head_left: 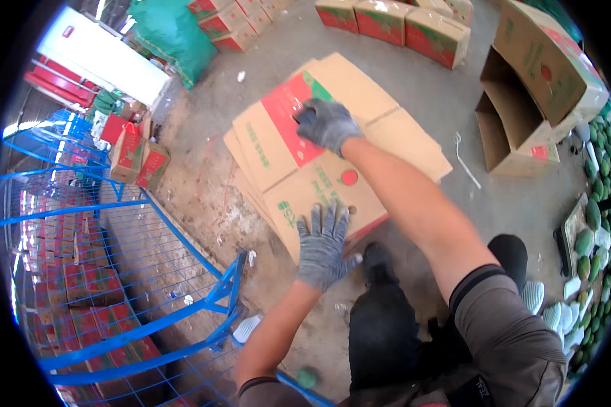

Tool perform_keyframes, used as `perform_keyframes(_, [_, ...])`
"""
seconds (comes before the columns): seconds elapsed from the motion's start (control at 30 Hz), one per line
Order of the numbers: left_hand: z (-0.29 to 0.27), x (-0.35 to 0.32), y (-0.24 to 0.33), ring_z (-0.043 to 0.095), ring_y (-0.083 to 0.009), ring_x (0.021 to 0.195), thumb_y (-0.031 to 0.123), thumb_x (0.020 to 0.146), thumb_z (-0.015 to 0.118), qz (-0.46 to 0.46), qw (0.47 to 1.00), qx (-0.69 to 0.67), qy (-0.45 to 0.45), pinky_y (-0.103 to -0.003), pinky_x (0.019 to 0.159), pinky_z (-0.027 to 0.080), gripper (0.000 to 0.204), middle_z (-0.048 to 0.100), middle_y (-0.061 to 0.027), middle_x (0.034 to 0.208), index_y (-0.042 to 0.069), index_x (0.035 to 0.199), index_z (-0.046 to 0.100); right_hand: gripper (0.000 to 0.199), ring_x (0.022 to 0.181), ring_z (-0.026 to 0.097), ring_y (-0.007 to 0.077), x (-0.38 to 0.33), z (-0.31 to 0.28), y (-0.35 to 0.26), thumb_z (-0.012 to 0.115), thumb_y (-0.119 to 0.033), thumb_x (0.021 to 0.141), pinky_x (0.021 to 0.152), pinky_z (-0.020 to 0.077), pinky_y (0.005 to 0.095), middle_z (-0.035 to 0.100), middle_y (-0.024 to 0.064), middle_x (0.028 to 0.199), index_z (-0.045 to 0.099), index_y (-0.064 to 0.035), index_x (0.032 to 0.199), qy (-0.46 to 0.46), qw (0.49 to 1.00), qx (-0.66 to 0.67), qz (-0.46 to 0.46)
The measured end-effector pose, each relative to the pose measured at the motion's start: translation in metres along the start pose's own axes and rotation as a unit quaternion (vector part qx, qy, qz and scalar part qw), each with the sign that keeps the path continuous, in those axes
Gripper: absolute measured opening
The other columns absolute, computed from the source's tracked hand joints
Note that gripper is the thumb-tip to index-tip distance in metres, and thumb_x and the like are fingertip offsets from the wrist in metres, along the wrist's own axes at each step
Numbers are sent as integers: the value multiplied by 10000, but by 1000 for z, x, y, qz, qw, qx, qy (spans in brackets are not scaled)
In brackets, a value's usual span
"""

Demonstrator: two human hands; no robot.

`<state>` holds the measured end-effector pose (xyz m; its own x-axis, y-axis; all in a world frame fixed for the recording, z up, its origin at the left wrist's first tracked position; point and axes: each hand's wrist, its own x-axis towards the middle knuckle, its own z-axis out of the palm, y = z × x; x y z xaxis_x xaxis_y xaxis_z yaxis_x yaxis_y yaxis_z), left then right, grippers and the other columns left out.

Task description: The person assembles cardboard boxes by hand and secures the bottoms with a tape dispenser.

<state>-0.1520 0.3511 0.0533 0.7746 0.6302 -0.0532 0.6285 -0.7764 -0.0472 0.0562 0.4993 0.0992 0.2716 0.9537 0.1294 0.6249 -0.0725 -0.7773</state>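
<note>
A stack of flattened cardboard cartons (414,139) lies on the floor in front of me, brown with red and green print. My left hand (322,247), in a grey knitted glove, rests flat on the near flap of the top carton with its fingers spread. Across the red panel (288,129) reaches my right hand (327,125), gloved alike. Its fingers are curled together over that panel. Something dark shows at the fingertips, too small to name.
Blue wire fencing (183,237) runs along the left, with stacked cartons (91,285) behind it. An open carton (509,102) stands at the right. Green oval fruit (594,214) lies along the right edge. More cartons (380,20) and a green sack (176,37) are farther off.
</note>
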Motion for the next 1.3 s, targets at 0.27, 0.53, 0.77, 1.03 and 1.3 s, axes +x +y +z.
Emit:
perform_keyframes(0.27, [17, 16, 35, 413, -388, 1385, 484, 909, 627, -90, 995, 23, 31, -606, 1099, 323, 785, 353, -185, 1589, 76, 1535, 385, 402, 1009, 693, 283, -62, -30, 3, 705, -344, 773, 903, 537, 370, 728, 81, 1098, 654, -121, 1103, 18, 999, 25, 11])
perform_keyframes(0.53, [20, -15, 27, 557, -378, 1232, 421, 937, 581, -87, 985, 77, 125, -537, 998, 439, 648, 518, -221, 1450, 12, 1433, 498, 671, 999, 684, 394, -375, -73, 26, 790, -271, 787, 862, 552, 443, 688, 194, 1161, 531, -77, 1375, 77, 995, 14, -62])
perform_keyframes(0.77, [-146, -109, 149, 672, -310, 940, 311, 978, 541, 205, 955, 129, 174, -430, 759, 544, 480, 673, -215, 1136, -65, 1273, 581, 616, 985, 696, 367, -482, -71, 28, 791, -224, 771, 830, 566, 412, 711, 182, 1112, 577, -39, 1318, 292, 946, 119, 67])
perform_keyframes(1.03, [-201, -199, 232, 656, -346, 892, 229, 892, 682, 271, 922, 16, 277, -445, 737, 535, 449, 662, -243, 1126, -58, 1229, 605, 432, 1041, 662, 372, -481, -147, 85, 632, -406, 890, 888, 536, 442, 700, 129, 1180, 648, -135, 1227, 239, 962, -136, -4])
perform_keyframes(1.3, [-28, -255, 279, 602, -423, 1123, 188, 844, 696, 292, 911, -260, 133, -481, 984, 500, 730, 581, -261, 1317, -41, 1473, 405, 432, 1072, 650, 378, -615, -176, 134, 666, -371, 869, 910, 526, 439, 692, 150, 1196, 650, -125, 1224, 103, 963, -106, 224])
